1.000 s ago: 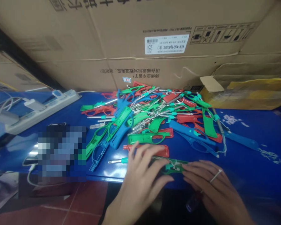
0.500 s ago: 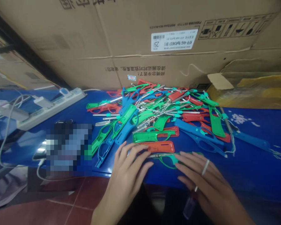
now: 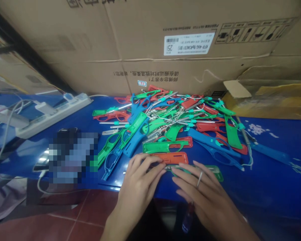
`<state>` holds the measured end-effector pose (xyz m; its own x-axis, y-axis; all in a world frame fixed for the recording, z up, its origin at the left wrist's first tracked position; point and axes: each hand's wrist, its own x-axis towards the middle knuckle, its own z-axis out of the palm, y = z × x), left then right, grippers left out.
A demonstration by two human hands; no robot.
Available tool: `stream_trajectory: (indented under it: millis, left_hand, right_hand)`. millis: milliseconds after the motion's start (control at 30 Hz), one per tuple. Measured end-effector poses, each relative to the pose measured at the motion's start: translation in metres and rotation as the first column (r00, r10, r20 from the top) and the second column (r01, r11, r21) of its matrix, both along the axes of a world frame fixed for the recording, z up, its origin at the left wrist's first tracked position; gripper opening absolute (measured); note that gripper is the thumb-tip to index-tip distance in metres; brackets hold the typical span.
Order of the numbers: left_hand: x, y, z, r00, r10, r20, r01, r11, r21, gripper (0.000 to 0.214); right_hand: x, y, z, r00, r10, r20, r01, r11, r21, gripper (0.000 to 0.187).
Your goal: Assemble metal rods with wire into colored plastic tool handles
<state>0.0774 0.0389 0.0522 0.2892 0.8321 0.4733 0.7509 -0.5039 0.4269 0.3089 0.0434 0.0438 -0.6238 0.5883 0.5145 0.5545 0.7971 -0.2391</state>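
Observation:
My left hand [image 3: 140, 182] rests at the front edge of the blue table [image 3: 266, 180], fingers curled, their tips on a thin metal rod [image 3: 168, 167]. The rod sticks out of a green plastic handle piece [image 3: 215, 169]. My right hand [image 3: 203, 195] lies over that green piece with fingers stretched along it, pressing it down; a ring is on one finger. A small blue and red handle [image 3: 188, 221] shows below the right palm; whether the hand holds it is unclear. An orange handle piece [image 3: 172, 156] lies just beyond my fingers.
A heap of green, red and blue plastic handle pieces with metal rods [image 3: 170, 124] covers the table's middle. Big cardboard boxes [image 3: 140, 50] stand behind. A white power strip [image 3: 52, 112] with cables lies left, a blurred-out item [image 3: 72, 154] nearer. A yellow bag [image 3: 273, 100] sits right.
The green piece with its rod has shifted slightly right along the table edge. My right hand slid left over it and both hands have drawn closer together.

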Motion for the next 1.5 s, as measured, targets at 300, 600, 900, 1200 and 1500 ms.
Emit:
stream_trajectory:
  millis: [300, 600, 900, 1200, 1500]
  left_hand:
    - [0.001, 0.001, -0.001, 1.000, 0.007, 0.010, -0.007, 1.000, 0.004, 0.023]
    - [0.001, -0.002, 0.000, 1.000, 0.002, 0.020, -0.002, 1.000, 0.003, 0.019]
    - [0.002, 0.002, 0.003, 1.000, 0.002, 0.006, -0.002, 1.000, -0.005, 0.017]
    - [0.006, 0.003, 0.004, 1.000, 0.009, -0.018, -0.009, 1.000, -0.015, 0.015]
    - [0.004, 0.004, 0.003, 0.999, 0.009, -0.037, -0.009, 1.000, -0.005, 0.016]
  right_hand:
    - [-0.004, 0.002, -0.002, 1.000, 0.024, -0.014, -0.024, 0.999, -0.044, 0.034]
    - [0.001, -0.002, -0.009, 1.000, -0.003, 0.015, 0.004, 0.997, -0.082, 0.038]
    - [0.001, 0.000, -0.005, 1.000, 0.003, -0.003, -0.004, 0.994, -0.110, 0.037]
    - [0.004, 0.002, -0.004, 0.999, 0.020, -0.035, -0.026, 0.986, -0.163, 0.031]
    - [0.021, 0.008, 0.013, 0.923, -0.346, -0.170, 0.346, 0.938, -0.034, 0.022]
